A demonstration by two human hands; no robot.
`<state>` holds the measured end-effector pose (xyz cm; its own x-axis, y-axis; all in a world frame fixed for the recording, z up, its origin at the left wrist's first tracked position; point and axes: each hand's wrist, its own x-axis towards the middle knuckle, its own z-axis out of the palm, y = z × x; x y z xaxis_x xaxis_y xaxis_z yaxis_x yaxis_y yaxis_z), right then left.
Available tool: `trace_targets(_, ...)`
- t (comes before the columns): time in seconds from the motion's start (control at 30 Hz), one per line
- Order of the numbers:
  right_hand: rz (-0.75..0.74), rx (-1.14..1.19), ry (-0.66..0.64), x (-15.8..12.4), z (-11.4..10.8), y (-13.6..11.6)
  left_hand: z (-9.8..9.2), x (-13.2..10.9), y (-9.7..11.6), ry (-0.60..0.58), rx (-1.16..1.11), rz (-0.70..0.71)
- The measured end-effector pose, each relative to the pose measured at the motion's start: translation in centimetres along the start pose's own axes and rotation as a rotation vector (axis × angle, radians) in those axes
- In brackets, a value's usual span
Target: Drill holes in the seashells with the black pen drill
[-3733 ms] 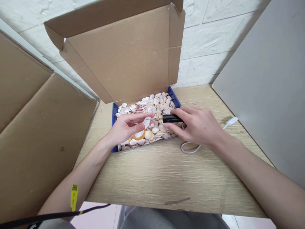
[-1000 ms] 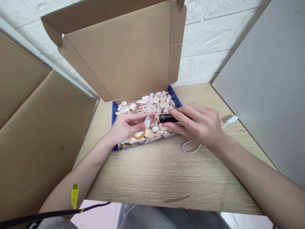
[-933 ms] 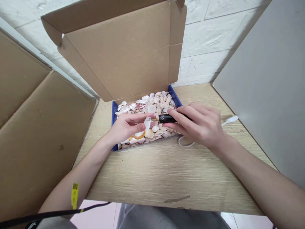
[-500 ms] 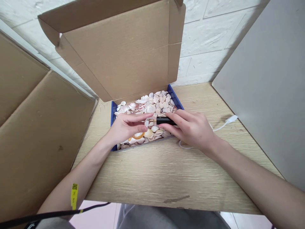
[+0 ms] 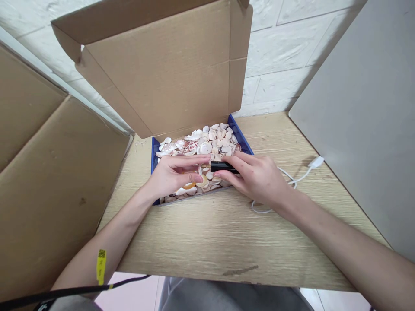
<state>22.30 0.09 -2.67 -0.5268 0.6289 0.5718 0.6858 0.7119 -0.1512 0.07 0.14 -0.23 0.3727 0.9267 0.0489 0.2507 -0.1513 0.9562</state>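
Over one blue tray (image 5: pixel 153 149): right hand (image 5: pixel 259 179) fingers grip one black tool (image 5: pixel 223 167); left hand (image 5: pixel 173 175) fingers pinch one shell.

In front of me a table (image 5: pixel 227 242) runs back to a wall (image 5: pixel 279 56). On its far middle sits a shallow box (image 5: pixel 153 151) filled with seashells (image 5: pixel 207 140), its lid (image 5: pixel 168 73) standing open behind it against the wall. To the left of the table I see a large cardboard sheet (image 5: pixel 48 172) leaning upright; to the right, a flat panel (image 5: pixel 363 112) stands along the table's edge. My left hand (image 5: pixel 170 175) and right hand (image 5: pixel 256 179) meet over the near half of the box — between them a small tool (image 5: pixel 222 167), just above the shells. A cable (image 5: pixel 292 179) lies on the table right of the box, behind my right hand, running toward the panel.
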Motion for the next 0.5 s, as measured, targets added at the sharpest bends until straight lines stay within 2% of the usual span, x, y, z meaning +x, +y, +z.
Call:
trace_targets(0.13,-0.006,-0.025,0.011,-0.02,-0.06,-0.11,-0.01,-0.03,0.11,-0.027,-0.122,-0.120)
trace_targets(0.27,-0.002,-0.049,0.035,-0.05,-0.22,-0.08,-0.08,0.02,0.50,-0.048,-0.177,-0.146)
trace_targets(0.5,-0.030,-0.067,0.040,-0.05,-0.27,-0.04,-0.63,-0.14,0.26,-0.088,-0.105,-0.154)
